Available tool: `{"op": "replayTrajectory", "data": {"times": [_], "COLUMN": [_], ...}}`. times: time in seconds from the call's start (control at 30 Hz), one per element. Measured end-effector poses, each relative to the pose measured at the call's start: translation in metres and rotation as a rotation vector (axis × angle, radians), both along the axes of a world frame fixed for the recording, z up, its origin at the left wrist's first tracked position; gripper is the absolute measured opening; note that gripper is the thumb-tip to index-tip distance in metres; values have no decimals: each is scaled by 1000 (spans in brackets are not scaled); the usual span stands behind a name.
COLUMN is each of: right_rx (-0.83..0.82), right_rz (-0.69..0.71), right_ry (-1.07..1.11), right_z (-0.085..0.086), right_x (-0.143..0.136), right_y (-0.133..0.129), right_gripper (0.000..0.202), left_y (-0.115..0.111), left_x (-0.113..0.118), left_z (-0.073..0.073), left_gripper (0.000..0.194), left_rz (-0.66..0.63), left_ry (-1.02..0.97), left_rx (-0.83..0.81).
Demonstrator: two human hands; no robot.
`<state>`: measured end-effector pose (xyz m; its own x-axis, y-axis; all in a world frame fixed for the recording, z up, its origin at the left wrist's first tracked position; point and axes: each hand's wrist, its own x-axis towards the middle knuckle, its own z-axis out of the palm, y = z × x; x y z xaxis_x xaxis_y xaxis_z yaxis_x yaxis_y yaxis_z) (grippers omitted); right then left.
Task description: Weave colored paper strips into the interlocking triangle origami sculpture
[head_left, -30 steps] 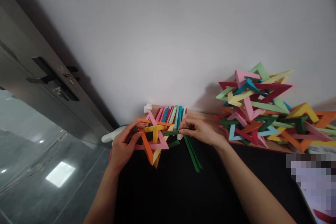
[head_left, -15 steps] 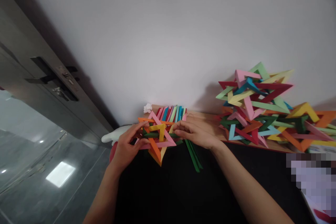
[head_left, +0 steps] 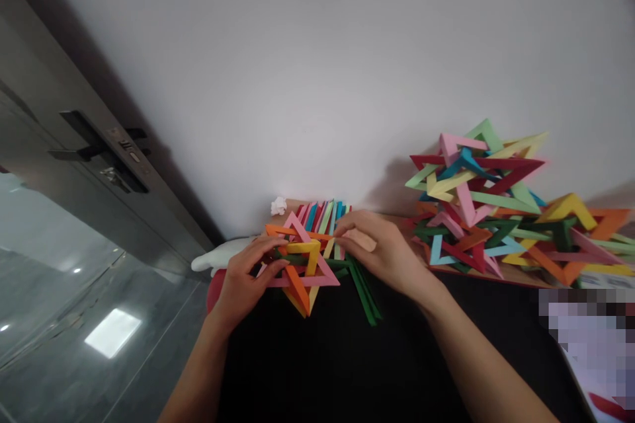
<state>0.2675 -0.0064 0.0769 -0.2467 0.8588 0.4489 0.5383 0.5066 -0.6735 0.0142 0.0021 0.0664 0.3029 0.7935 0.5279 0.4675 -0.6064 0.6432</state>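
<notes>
Held above the dark surface is a folded-paper star [head_left: 325,266] of interlocking pink, orange, yellow and green frames. My left hand [head_left: 248,277] pinches its left side between thumb and fingers. On the far right side, my right hand [head_left: 381,251] has its fingertips closed at the right end of an orange strip of the star; the exact contact is partly hidden. Two or so dark green folded paper strips [head_left: 364,291] slant down below my right hand. Behind the star stands a row of folded paper strips [head_left: 325,213] in several colours.
Finished-looking paper stars [head_left: 476,172] are piled on the wooden shelf [head_left: 397,225] at the right, against the wall [head_left: 317,79]. A crumpled white paper [head_left: 278,205] lies at the shelf's left end. A grey door with a handle [head_left: 99,149] stands at the left.
My right hand has moved up from the star's green right-hand part to the orange strip's end, its back now raised. The star has shifted slightly right, still in my left hand.
</notes>
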Motion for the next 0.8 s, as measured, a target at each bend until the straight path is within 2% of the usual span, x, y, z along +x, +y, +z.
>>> {"op": "replayTrajectory", "data": {"times": [0.13,0.27,0.37,0.47,0.63,0.8], "right_rx": [215,284,264,211,118,70], "right_rz": [179,192,171,192,241,238], "right_ry": [-62,-247,-342,-333,-250,-207], "right_z": [1,3,3,3,7,18], "right_x": [-23,-41,-45,-47,-51,-52], "right_y": [-7,-4,1,4,3,-1], "right_gripper": [11,16,23,25,16,6], "left_y": [-2,-2,-2,-2,1,1], "left_x": [4,6,6,6,5,3], "left_z": [4,4,1,-2,-1,4], "left_gripper": [20,21,22,24,25,25], "left_rz": [-41,-54,-45,-36,-62,-123], "left_ry": [25,38,40,40,53,65], "left_rx": [45,74,72,46,56,71]}}
